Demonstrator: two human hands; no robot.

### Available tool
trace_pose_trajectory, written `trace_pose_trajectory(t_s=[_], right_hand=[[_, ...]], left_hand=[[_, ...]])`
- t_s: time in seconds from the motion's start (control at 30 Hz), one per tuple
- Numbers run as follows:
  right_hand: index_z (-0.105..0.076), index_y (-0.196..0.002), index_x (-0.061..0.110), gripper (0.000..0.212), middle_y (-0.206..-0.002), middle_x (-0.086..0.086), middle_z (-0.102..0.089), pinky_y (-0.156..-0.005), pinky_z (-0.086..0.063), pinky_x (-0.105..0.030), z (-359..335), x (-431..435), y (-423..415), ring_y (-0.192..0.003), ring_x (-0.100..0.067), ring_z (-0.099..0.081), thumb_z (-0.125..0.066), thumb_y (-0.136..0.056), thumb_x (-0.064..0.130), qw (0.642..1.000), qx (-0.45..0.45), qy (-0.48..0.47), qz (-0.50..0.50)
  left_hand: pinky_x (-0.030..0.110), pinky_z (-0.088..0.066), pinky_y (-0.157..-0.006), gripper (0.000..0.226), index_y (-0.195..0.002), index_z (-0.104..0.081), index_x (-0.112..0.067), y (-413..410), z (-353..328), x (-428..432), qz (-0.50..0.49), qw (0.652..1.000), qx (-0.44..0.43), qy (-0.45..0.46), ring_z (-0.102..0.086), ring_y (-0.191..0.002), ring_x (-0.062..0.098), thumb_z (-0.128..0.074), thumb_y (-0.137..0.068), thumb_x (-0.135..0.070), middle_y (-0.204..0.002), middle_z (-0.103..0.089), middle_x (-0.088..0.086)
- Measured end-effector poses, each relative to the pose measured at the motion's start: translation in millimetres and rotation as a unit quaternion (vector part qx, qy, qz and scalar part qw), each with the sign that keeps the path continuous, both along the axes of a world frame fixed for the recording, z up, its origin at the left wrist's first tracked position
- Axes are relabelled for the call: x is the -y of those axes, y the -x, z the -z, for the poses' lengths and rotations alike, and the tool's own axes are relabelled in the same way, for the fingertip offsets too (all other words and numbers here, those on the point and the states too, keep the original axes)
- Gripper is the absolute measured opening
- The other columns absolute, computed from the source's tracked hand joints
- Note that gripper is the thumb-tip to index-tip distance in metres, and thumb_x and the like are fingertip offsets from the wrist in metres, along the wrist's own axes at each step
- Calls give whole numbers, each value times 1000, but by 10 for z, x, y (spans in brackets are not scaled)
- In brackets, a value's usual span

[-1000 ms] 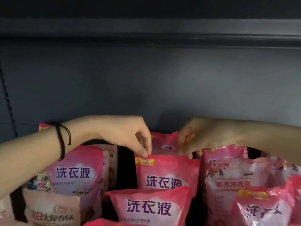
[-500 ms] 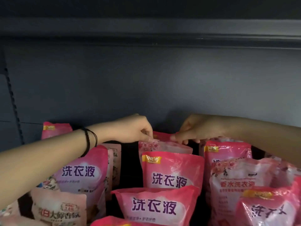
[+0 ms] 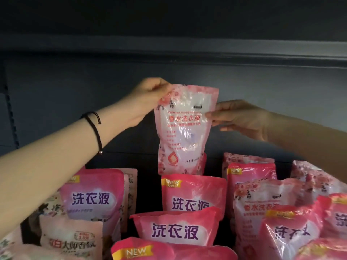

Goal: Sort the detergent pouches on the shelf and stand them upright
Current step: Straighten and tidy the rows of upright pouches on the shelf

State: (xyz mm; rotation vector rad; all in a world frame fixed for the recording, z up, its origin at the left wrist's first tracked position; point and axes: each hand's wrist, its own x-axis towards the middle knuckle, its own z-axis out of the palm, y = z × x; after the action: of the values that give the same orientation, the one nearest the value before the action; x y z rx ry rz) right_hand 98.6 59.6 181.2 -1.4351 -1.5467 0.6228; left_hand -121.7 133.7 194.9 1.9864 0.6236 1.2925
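Dark shelf wall [image 3: 244,87] behind, I hold a pale flowered pouch [image 3: 183,132] upright above the pink pouches [image 3: 193,196]: my left hand [image 3: 148,100] pinches its top corner, my right hand [image 3: 242,119] pinches its side edge.

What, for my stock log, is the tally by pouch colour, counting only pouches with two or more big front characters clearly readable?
Solid pink pouches: 4
Pale floral pouches: 2, counting the held pouch
Peach pouches: 1
Total: 7
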Motion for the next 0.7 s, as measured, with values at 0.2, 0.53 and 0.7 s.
trace_pose_trajectory(t_s=[0.2, 0.53, 0.7], right_hand=[[-71, -99, 9, 15, -97, -5, -75, -86, -56, -32, 151, 113, 297, -88, -18, -72, -64, -88, 17, 978, -198, -59, -14], [-70, -99, 4, 16, -96, -9, -74, -73, -60, -34, -140, 728, 734, -82, -20, -72, -65, -90, 16, 928, -297, -212, 72], [-69, -92, 3, 12, -83, -7, -76, -56, -57, -28, -138, 1101, 732, -69, -18, -73, -63, -90, 13, 917, -322, -232, 38]], left_hand=[[26, -52, -73, 16, -86, -63, -14, 159, -67, 169, 11, 998, 63, 27, -61, -76, 11, -52, -98, -15, -83, -65, -1], [28, -59, -71, 12, -96, -69, -12, 330, -100, 719, 103, 960, 224, 136, -73, -87, 15, -66, -89, -21, -95, -76, 2], [28, -58, -65, 11, -91, -70, -16, 254, -31, 1110, 142, 946, 261, 128, -73, -79, 13, -62, -91, -22, -89, -76, -1]])
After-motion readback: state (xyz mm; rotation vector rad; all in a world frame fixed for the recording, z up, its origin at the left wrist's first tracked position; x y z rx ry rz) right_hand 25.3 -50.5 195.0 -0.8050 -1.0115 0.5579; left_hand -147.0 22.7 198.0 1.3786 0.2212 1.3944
